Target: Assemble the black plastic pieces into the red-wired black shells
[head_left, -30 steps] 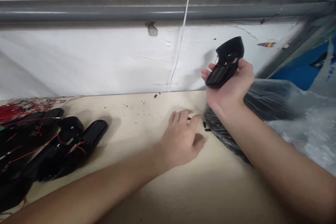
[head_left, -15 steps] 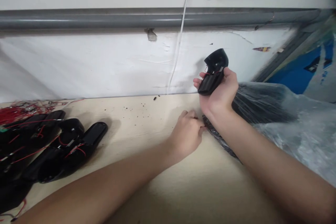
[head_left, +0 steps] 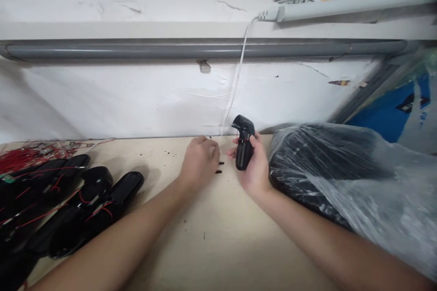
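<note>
"White wall point(head_left: 164, 100) at the back, pale table point(head_left: 218, 245) in front. What is far left?"

"Red wires point(head_left: 30, 157), in a messy heap well left of the left fingers. Black shells point(head_left: 82, 223) lie there too, nearer to us, with thin wires across them."

"Could that pile go wrong?"

"I think so. The left arm reaches past it. If the arm swung left, it could snag a wire and pull it loose."

"How is the left hand point(head_left: 199, 160)?"

"Its fingers are curled, low by the table. They are blurry, so I can't tell if they pinch anything. Dark crumbs point(head_left: 166, 153) lie to their left, and two black sticks point(head_left: 219, 172) just to their right."

"What could happen to those?"

"They're tiny. A quick brush of the fingers could knock them away."

"And the shell point(head_left: 244, 157)?"

"It's nearly upright in the right hand point(head_left: 258, 170), with those fingers wrapped round its lower part. A bit of red wire shows on it. If a fingertip caught that wire, it might tear off."

"What's in the way?"

"A big clear bag point(head_left: 341, 159) with black stuff inside, just right of the right fingers. It crowds that arm, so a bump could push it over the table."
</note>
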`<state>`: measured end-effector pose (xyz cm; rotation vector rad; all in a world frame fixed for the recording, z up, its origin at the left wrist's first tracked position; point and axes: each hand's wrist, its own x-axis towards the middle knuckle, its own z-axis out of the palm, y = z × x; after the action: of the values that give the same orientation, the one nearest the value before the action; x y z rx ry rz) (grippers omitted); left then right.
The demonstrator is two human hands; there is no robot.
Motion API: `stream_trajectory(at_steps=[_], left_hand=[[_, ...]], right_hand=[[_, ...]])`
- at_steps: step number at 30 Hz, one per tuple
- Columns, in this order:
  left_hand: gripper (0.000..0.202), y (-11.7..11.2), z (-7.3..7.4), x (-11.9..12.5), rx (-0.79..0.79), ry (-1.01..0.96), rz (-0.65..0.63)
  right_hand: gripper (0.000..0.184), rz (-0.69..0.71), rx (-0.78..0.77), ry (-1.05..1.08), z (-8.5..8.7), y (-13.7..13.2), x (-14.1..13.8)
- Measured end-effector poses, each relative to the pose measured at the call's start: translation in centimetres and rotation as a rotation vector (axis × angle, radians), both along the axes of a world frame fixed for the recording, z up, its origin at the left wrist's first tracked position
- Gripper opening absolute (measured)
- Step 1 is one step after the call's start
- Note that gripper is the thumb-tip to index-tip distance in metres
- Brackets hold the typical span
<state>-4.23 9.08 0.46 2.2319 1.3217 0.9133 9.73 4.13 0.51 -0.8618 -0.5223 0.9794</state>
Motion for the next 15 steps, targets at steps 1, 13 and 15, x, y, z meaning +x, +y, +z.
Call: stream_trajectory(at_steps=[1, 13, 15], left_hand=[[0.042, 0.8, 0.0, -0.2, 0.033, -0.002, 0.052], [0.037, 3.7, -0.2, -1.4, -0.103, 0.109, 0.113], [0.036, 3.6, 0.1, -1.4, -0.117, 0.125, 0.118]], right_hand=[[0.061, 0.021, -0.007, -0.009, -0.2, -0.1, -0.1], [0.075, 0.221, -0.053, -0.037, 0.6, -0.6, -0.2], [0.077, 0.227, -0.052, -0.027, 0.6, -0.5, -0.2]])
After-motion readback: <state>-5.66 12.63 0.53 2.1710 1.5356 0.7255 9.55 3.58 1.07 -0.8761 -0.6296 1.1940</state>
